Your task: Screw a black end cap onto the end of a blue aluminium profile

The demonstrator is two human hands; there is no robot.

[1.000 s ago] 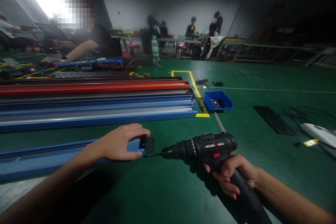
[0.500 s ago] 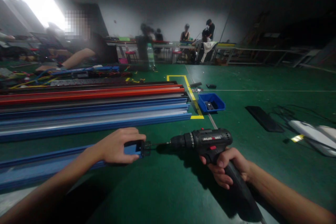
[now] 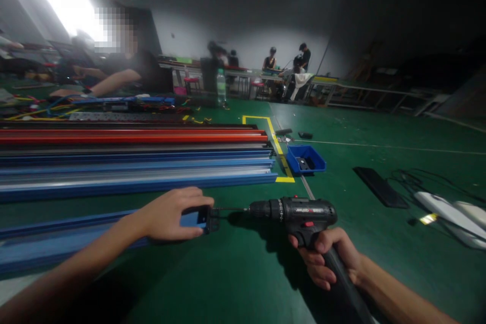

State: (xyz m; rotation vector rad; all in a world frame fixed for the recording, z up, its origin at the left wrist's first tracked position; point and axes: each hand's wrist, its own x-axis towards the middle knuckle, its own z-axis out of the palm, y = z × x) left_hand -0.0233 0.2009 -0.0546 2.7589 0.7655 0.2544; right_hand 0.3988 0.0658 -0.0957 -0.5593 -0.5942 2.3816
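Observation:
My right hand [image 3: 326, 258] is wrapped round the handle of a black power drill [image 3: 304, 211], with its index finger at the trigger. The drill lies level and points left, and its long thin bit [image 3: 232, 208] reaches to a black end cap [image 3: 212, 220]. That cap sits at the end of a blue metal rail [image 3: 76, 235] lying on the green table. My left hand [image 3: 176, 215] grips the rail's end, fingers over the far side and thumb along the near side. Whether the bit's tip sits in a screw is too small to tell.
Blue and red rails [image 3: 152, 162] lie side by side beyond my left hand. A blue bin [image 3: 307, 159] with black parts stands by yellow tape [image 3: 275, 142]. At right are a black slab [image 3: 379, 187] and white devices [image 3: 448, 212] with cables. A co-worker [image 3: 140, 71] sits across the table.
The view has tilted slightly, so the scene sits lower. Both hands keep their grips; the drill and bit now line up more nearly level with the end cap.

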